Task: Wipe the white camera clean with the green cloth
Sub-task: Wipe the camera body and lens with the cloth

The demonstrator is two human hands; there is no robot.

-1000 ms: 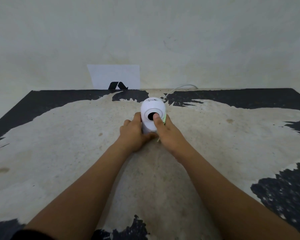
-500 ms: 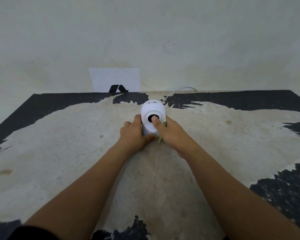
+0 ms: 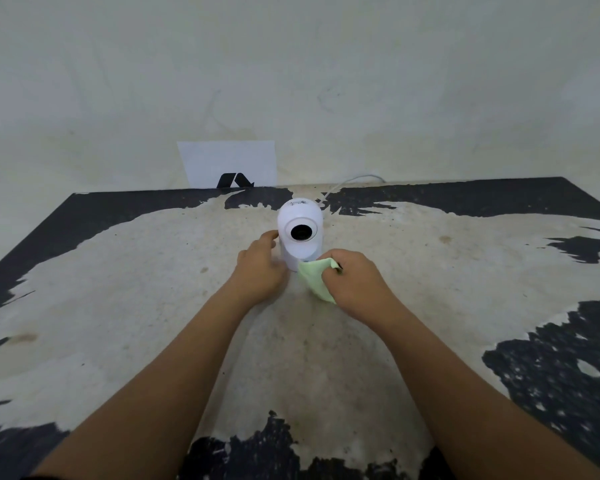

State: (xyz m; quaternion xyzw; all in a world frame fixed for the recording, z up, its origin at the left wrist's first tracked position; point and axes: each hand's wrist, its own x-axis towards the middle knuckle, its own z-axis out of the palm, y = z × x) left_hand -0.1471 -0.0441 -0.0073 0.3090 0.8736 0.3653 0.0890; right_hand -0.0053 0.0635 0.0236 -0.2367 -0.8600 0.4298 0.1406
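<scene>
two hands work at the white camera [image 3: 300, 233], which stands upright on the worn table [image 3: 118, 306] near its far edge, lens facing the viewer, a white cable [image 3: 347, 183] trailing from behind it toward the wall. the left hand [image 3: 260, 268] curls against the camera's left side and base, fingers bent round it, steadying it. the right hand [image 3: 355, 278] is closed on the green cloth [image 3: 314, 278], bunched in its fingers just beside the camera's base on the right, one corner touching the body low down.
</scene>
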